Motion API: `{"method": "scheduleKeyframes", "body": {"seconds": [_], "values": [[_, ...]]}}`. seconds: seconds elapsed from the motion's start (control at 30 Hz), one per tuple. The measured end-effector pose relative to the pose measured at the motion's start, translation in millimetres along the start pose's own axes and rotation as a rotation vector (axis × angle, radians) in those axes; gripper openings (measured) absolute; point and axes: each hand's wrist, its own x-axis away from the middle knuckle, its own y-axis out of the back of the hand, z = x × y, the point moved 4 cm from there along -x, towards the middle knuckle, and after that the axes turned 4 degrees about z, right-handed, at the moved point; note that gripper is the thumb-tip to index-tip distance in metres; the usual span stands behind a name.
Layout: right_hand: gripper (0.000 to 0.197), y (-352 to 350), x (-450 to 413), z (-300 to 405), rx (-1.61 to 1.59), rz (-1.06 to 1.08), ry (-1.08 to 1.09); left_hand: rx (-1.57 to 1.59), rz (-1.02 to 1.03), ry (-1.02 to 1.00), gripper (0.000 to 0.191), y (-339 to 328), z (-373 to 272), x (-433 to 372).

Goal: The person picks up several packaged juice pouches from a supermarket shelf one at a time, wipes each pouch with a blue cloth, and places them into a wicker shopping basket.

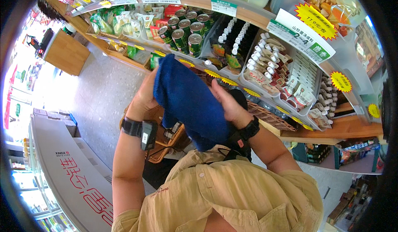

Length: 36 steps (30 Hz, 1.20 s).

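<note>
A dark blue cloth point(189, 104), folded and slightly rumpled, is held up in front of my chest between both hands. My left hand point(146, 90) grips its left edge, with most of the fingers behind the fabric. At the other side my right hand point(229, 103) supports the cloth; its thumb points up and its fingers are hidden. Black straps circle both wrists, and the left one carries a small black device point(149, 135). Below the cloth, a brown wicker basket point(169, 149) is partly visible with dark items in it.
Ahead stands a wooden store shelf point(335, 129) with clear bins of green cans point(183, 36), white-capped pouches point(264, 61) and price cards point(301, 36). A white freezer cabinet point(62, 163) lies to the left. Further off is a wooden counter point(67, 51) on the grey floor point(102, 83).
</note>
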Motion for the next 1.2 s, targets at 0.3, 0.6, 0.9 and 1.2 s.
{"method": "scheduleKeyframes", "body": {"seconds": [0.3, 0.6, 0.9, 1.2], "values": [[0.047, 28, 25, 6, -0.037, -0.108, 0.106, -0.531, -0.193, 0.097, 0.035, 27, 34, -51], [0.045, 61, 82, 21, -0.105, -0.303, 0.348, -1.621, -0.190, -0.325, 0.036, 11, 67, -122], [0.051, 67, 103, 31, 0.082, -0.487, 0.465, -1.574, -0.296, -0.571, 0.017, -31, 7, -94], [0.046, 0, 60, 46, 1.331, -0.368, 0.642, -0.680, -0.299, -0.445, 0.016, -47, -3, -29]]}}
